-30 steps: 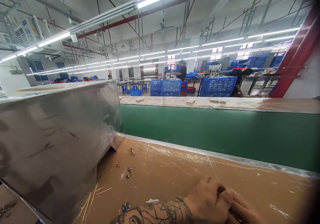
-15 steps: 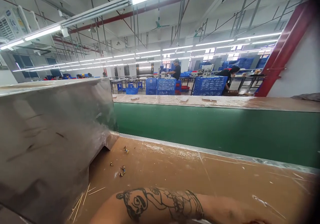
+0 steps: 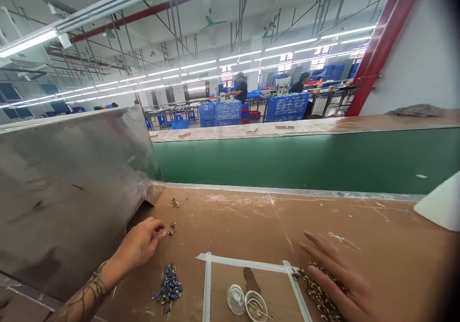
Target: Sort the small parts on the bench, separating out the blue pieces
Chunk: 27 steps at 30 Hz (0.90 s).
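My left hand (image 3: 138, 245) reaches out over the brown worktop (image 3: 251, 221), its fingers curled in a pinch right beside a few small loose parts (image 3: 172, 228); what they hold, if anything, is too small to see. My right hand (image 3: 341, 283) lies flat with fingers spread on a heap of small dark speckled parts (image 3: 316, 293) at the lower right. A pile of small blue parts (image 3: 168, 288) lies below my left hand. Two small round clear dishes (image 3: 247, 303) sit inside a square marked out with white tape (image 3: 247, 264).
A big sheet-metal housing (image 3: 68, 188) stands at the left. A green conveyor belt (image 3: 305, 159) runs behind the worktop. A white object (image 3: 440, 204) sits at the right edge. Far back, people work among blue crates (image 3: 287, 105) and tables.
The view has tilted down. My left arm has swung from the lower middle out to the left toward the loose parts. My right hand, the tape square and the piles have come into view.
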Tool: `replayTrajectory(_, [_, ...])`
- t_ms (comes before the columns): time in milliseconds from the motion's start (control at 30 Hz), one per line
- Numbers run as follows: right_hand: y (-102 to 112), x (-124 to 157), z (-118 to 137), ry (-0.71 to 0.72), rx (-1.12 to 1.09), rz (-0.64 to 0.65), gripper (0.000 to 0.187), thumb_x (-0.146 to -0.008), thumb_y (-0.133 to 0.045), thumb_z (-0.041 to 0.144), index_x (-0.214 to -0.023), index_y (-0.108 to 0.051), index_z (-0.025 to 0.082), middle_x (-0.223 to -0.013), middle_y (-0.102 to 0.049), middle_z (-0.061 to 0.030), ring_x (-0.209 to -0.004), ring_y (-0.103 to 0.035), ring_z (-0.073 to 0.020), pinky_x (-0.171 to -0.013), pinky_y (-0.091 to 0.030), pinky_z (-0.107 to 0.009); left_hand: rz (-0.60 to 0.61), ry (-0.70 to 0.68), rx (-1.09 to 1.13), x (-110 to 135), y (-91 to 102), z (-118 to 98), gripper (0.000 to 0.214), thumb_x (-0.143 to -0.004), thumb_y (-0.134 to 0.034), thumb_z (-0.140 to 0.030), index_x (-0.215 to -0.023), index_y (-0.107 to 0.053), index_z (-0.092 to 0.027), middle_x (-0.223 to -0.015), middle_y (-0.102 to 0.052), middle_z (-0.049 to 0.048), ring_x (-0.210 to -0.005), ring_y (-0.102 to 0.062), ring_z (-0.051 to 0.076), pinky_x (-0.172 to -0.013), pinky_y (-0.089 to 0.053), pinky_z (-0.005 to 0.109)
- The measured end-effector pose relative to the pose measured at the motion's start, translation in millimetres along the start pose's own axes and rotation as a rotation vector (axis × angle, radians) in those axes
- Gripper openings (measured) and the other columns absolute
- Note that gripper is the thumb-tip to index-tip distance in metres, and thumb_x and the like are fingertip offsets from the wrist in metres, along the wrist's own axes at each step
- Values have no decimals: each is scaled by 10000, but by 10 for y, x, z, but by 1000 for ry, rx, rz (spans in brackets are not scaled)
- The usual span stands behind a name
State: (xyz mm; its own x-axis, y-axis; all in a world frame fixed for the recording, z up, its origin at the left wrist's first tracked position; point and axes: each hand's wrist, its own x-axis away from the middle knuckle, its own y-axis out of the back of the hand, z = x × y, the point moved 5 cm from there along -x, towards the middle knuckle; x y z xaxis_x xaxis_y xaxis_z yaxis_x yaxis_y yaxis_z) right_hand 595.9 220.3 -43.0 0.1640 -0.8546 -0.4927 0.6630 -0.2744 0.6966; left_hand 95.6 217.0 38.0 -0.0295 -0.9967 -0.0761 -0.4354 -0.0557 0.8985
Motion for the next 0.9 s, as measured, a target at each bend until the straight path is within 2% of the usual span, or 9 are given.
replayTrajectory(100, [-22, -212, 356, 44, 3, 375, 542, -1051, -512, 628, -1346, -786, 265, -1578, -595, -137, -1506, -477, -475, -1183, -368, -819, 38, 16, -44, -60, -290, 211, 202, -917, -603, -193, -1077, -725, -184, -1126, -749, 118, -1061, -717, 305, -904, -495, 396])
replayTrajectory(167, [39, -218, 543, 63, 3, 474, 527, -1100, -439, 563, -1330, -794, 250, -1514, -656, -141, -1477, -526, -453, -1199, -333, -827, 67, 7, -48, -132, -447, 250, 162, -919, -598, -181, -999, -737, -195, -1083, -756, 107, -1029, -730, 291, -902, -500, 379])
replayTrajectory(233, [101, -140, 695, 88, 8, 496, 479, -1126, -411, 490, -1372, -765, 280, -1509, -671, -99, -1477, -551, -368, -1258, -348, -719, 70, 0, -55, -180, -537, 281, 187, -946, -536, -173, -927, -721, -193, -1054, -751, 122, -1006, -730, 297, -903, -498, 390])
replayTrajectory(333, [135, 36, 822, 94, 12, 485, 428, -1132, -426, 420, -1417, -727, 315, -1498, -689, -51, -1456, -584, -273, -1306, -355, -566, 83, -19, -65, -229, -587, 353, 221, -966, -478, -204, -881, -682, -197, -1016, -746, 143, -979, -724, 326, -878, -498, 419])
replayTrajectory(400, [161, 129, 802, 60, 15, 424, 447, -1134, -414, 439, -1436, -710, 295, -1500, -688, -57, -1459, -580, -262, -1301, -374, -536, 99, -32, -58, -261, -593, 394, 174, -944, -507, -226, -913, -676, -201, -1011, -763, 135, -979, -733, 319, -869, -511, 404])
replayTrajectory(500, [260, 210, 609, -40, 46, 249, 598, -1145, -291, 515, -1478, -665, 189, -1576, -609, -138, -1529, -489, -307, -1311, -310, -620, 98, -72, -37, -294, -588, 388, 165, -925, -548, -268, -975, -699, -225, -1057, -782, 94, -994, -741, 282, -873, -519, 362])
replayTrajectory(567, [326, 246, 447, -102, 72, 157, 688, -1137, -243, 566, -1467, -666, 134, -1614, -553, -188, -1553, -447, -348, -1304, -264, -685, 76, -96, -29, -294, -587, 355, 177, -924, -537, -270, -912, -711, -240, -1036, -782, 75, -964, -737, 271, -850, -508, 352])
replayTrajectory(733, [278, 319, 286, -146, 74, 133, 641, -1109, -338, 609, -1353, -757, 190, -1532, -647, -147, -1472, -562, -333, -1257, -403, -632, 3, -91, 23, -213, -579, 285, 183, -902, -500, -213, -840, -672, -217, -949, -785, 97, -915, -739, 281, -822, -492, 359])
replayTrajectory(900, [223, 404, 390, -175, 61, 61, 649, -1093, -354, 576, -1427, -696, 137, -1546, -628, -174, -1498, -528, -354, -1260, -378, -659, -85, -102, 100, -69, -414, 164, 163, -904, -463, -275, -787, -570, -239, -889, -756, 116, -861, -701, 304, -792, -482, 388])
